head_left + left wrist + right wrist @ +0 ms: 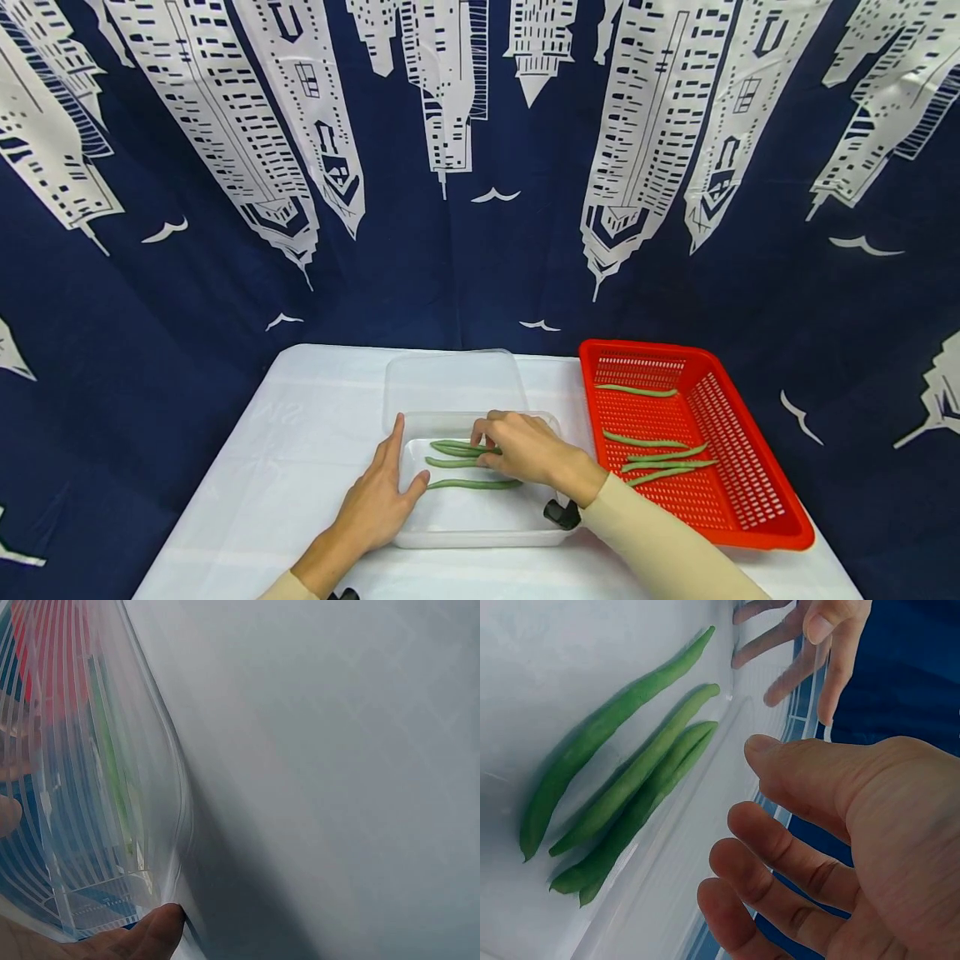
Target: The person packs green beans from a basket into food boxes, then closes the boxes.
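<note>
Several green beans point(474, 484) lie roughly parallel on the floor of a clear plastic container point(480, 540) at the middle of the table. My left hand point(375, 504) rests against the container's left side, fingers straight and thumb spread toward the nearest bean. Above the beans, my right hand point(525, 450) reaches in with loosely bent fingers. The right wrist view shows a gap between its thumb point(780, 754) and fingers, with no bean held there. In that view the beans point(615, 742) lie apart from the hand.
A red slotted basket point(780, 517) stands on the right with several more green beans point(663, 456) inside. Behind the container lies a clear flat lid point(453, 383). A dark blue printed cloth point(450, 267) hangs behind the white table point(247, 500).
</note>
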### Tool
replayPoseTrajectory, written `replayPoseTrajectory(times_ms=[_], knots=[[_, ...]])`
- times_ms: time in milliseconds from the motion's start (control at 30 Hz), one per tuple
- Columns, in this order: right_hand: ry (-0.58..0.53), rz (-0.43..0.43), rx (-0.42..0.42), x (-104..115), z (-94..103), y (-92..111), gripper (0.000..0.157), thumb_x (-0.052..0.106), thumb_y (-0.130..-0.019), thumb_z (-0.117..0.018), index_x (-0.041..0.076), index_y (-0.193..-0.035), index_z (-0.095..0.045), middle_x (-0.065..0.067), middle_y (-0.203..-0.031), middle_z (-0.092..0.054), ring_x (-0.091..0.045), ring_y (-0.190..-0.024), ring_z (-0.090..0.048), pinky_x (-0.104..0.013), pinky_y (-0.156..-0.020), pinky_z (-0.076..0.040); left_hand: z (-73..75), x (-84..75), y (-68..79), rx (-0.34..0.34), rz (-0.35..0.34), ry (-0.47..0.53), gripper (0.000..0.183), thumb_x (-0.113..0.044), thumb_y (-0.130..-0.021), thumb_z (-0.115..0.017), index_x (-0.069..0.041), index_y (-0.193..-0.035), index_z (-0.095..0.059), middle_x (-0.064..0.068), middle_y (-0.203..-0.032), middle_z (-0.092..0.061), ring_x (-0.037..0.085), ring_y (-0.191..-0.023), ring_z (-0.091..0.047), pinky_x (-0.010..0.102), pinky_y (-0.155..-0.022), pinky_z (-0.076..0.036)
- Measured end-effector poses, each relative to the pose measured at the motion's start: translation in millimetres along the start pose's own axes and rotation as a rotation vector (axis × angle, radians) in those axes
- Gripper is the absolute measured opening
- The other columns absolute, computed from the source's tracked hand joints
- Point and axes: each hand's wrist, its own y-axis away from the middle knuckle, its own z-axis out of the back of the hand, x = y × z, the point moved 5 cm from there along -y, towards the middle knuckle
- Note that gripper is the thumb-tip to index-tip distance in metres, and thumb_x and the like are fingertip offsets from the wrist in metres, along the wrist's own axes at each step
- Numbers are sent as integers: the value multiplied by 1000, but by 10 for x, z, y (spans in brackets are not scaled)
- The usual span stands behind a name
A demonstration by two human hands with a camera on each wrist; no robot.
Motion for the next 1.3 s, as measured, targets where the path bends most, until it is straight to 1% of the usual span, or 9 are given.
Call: replayPoseTrajectory(times_ms=[267, 433, 533, 633, 700, 800, 933, 1167, 1300], knots=[[-4, -48, -5, -76, 93, 91, 21, 23, -103, -92, 19, -122, -85, -1, -107, -81, -10, -87, -71, -36, -71, -58, -13, 10, 8, -1, 10, 10, 100, -42, -116, -70, -24, -190, -6, 24, -184, -44, 54, -159, -59, 77, -120, -54], [-42, -62, -23, -132, 167, 138, 20, 22, -103, -91, 19, -122, -85, 3, -107, -81, -10, -86, -71, -33, -70, -58, -14, 15, 11, -7, 15, 7, 100, -42, -116, -70, -24, -190, -6, 23, -184, -44, 53, -160, -58, 77, -120, -54], [-51, -64, -44, -180, 212, 164, 18, 22, -103, -91, 20, -120, -84, 4, -105, -80, -14, -87, -74, -32, -69, -58, -18, 12, 12, -7, 12, 10, 100, -42, -116, -70, -24, -190, -6, 24, -184, -44, 54, -159, -58, 78, -120, -53], [-50, -61, -63, -238, 260, 191, 18, 20, -103, -90, 19, -120, -84, 3, -105, -82, -20, -90, -77, -32, -69, -59, -19, 5, 14, -6, 9, 12, 99, -41, -116, -71, -23, -190, -7, 26, -183, -44, 56, -159, -58, 78, -120, -53], [-41, -57, -78, -276, 299, 207, 17, 17, -103, -90, 18, -119, -84, 2, -104, -82, -21, -91, -78, -32, -72, -60, -17, 0, 15, -5, 6, 13, 99, -41, -116, -71, -22, -190, -7, 27, -183, -45, 57, -158, -58, 79, -120, -53], [-20, -62, -101, -332, 375, 238, 18, 14, -102, -89, 17, -119, -83, 3, -102, -81, -18, -88, -76, -31, -73, -60, -14, -4, 16, -3, 4, 10, 99, -41, -116, -70, -22, -190, -7, 26, -183, -44, 58, -157, -59, 80, -119, -53], [-16, -93, -126, -421, 495, 281, 17, 17, -103, -89, 18, -119, -84, 6, -102, -80, -12, -87, -73, -29, -75, -59, -12, -5, 14, -3, 5, 5, 99, -42, -116, -70, -24, -190, -6, 26, -183, -44, 57, -156, -60, 80, -119, -53], [-27, -115, -201, -623, 727, 382, 15, 16, -102, -91, 18, -115, -84, 7, -98, -80, -20, -90, -78, -28, -74, -60, -5, -16, 11, -5, 4, 6, 99, -42, -116, -70, -24, -190, -6, 25, -184, -44, 57, -156, -60, 79, -119, -53], [-49, -163, -236, -796, 833, 452, 14, 15, -101, -91, 18, -114, -85, 6, -97, -79, -18, -89, -76, -29, -75, -60, -1, -13, 17, -8, 6, 4, 99, -42, -116, -70, -25, -190, -6, 25, -184, -44, 56, -157, -60, 79, -117, -55]])
